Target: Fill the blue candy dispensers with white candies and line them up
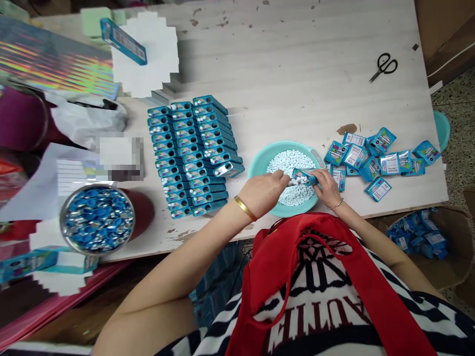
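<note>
A teal bowl full of small pale-blue candies sits near the table's front edge. Over it my right hand grips a small blue candy box, held lying sideways. My left hand is pinched at the box's open left end, with a few candies at its fingertips. To the left lie three rows of filled blue boxes. To the right is a loose pile of flat blue boxes.
A round metal tin of blue pieces stands at the front left. Black scissors lie at the back right. A cardboard carton with blue boxes sits on the floor at the right. White foam sheets and holographic sheets lie at the back left.
</note>
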Motion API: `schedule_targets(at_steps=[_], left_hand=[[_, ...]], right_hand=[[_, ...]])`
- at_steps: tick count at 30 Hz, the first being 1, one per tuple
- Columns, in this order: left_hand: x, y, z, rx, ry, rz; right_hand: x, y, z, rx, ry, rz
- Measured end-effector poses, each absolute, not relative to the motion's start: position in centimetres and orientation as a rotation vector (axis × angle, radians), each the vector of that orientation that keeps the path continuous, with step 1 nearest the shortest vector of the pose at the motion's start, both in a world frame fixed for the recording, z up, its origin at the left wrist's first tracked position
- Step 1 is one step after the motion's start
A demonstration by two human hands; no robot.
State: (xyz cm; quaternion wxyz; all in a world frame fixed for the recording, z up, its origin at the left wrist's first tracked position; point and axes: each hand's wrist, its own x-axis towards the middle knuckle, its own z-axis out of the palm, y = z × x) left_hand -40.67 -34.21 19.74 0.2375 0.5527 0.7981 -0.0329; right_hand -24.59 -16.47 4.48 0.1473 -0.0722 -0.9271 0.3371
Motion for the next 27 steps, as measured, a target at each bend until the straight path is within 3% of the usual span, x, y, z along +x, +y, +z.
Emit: schedule_targets(at_steps=[5, 8, 14, 19, 23, 27], left_hand=[[-39.5, -34.2, 21.3, 1.516, 2.238, -0.089], [-40.8, -35.7, 19.3, 1.441, 2.308, -0.020], [-44.1, -38.2, 6.8, 1.032, 2.420, 0.065], [-40.5, -35.8, -1.4, 0.919, 2.297, 0.382], [-37.5, -34.4, -3.0, 0.964, 2.200, 0.521], [-37.9, -36.2, -1.3, 0.968, 2.135, 0.708]], right_hand=[[-24.4, -16.6, 4.0, -0.247, -2.663, 1.030], [-24.2, -16.4, 3.8, -0.265, -2.648, 1.040], [-23.6, -15.2, 4.4, -0.366, -2.588, 1.036], [-23.2, -13.9, 5.2, -0.479, -2.518, 1.013], [-22.9, -13.3, 5.4, -0.577, -2.454, 0.986], [-22.5, -13.1, 5.6, -0.585, -2.438, 0.988]])
